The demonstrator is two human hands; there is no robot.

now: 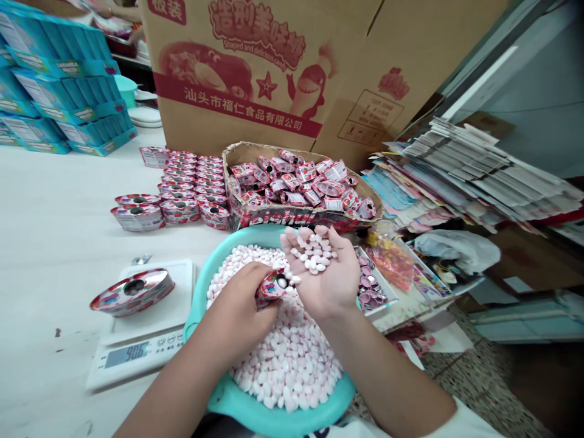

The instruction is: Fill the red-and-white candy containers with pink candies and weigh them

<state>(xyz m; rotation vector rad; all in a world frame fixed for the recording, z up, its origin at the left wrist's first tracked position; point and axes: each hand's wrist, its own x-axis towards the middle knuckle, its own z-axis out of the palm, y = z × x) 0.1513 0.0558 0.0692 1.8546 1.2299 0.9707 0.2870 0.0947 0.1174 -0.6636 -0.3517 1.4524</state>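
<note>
My left hand (244,298) grips a small red printed oval candy container (270,287), tilted so its round opening faces my right hand, with a white candy showing at the opening. Palm up, my right hand (331,280) is cupped around a small heap of pale candies (314,252). Both hands are above a turquoise basin (283,423) full of pale pink-white candies (292,359). Left of the basin, a similar container (157,285) lies on a white digital scale (180,283) whose display seems to read 90.6; its opening faces up.
Filled rows of containers (180,212) stand behind the scale, beside a cut-down carton (292,217) heaped with more. A tray of pink caps (370,286) sits right of the basin. A big cardboard box (255,115), teal boxes (59,67) and stacked paper (493,170) surround the table. Another person's arm (116,11) shows top left.
</note>
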